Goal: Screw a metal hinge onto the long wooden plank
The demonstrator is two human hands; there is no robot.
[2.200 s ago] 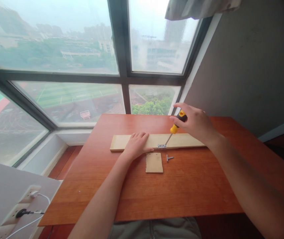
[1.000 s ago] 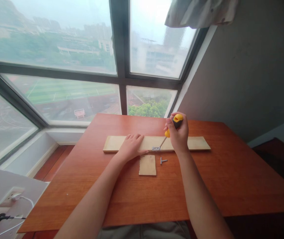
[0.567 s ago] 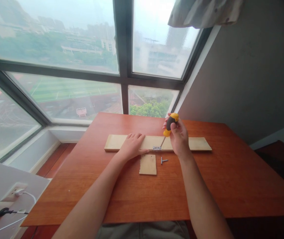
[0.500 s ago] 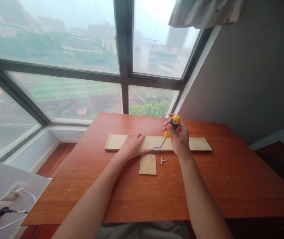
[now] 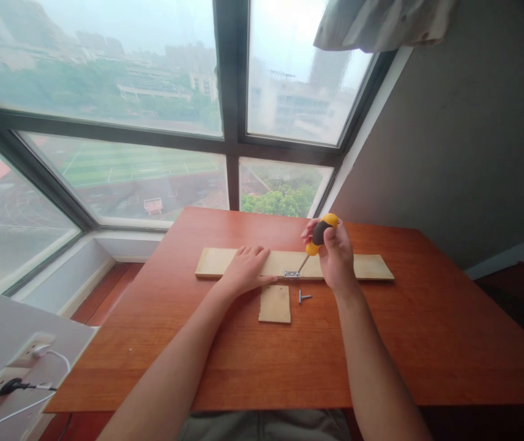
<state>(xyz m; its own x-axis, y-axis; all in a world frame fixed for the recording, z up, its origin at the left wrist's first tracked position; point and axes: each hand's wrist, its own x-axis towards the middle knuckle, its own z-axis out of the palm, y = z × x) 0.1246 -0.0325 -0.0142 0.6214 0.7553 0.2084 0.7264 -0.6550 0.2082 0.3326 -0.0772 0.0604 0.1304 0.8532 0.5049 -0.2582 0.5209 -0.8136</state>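
Note:
A long pale wooden board lies crosswise on the table. My left hand rests flat on it, fingers spread and thumb along its near edge. A small metal hinge sits at that near edge, right of my left thumb. My right hand grips a yellow and black screwdriver, tilted, its shaft running down to the hinge's right end. Whether the tip sits in a screw is too small to tell. Nearer me lie a small wooden piece and, to its right, a few loose screws.
The reddish-brown wooden table stands against large windows. At the lower left, cables are plugged into wall sockets. A grey wall rises on the right.
The fingers and thumb of my right hand have shifted on the screwdriver handle, which leans slightly more to the right. My left hand stays in place on the board. The view has moved slightly.

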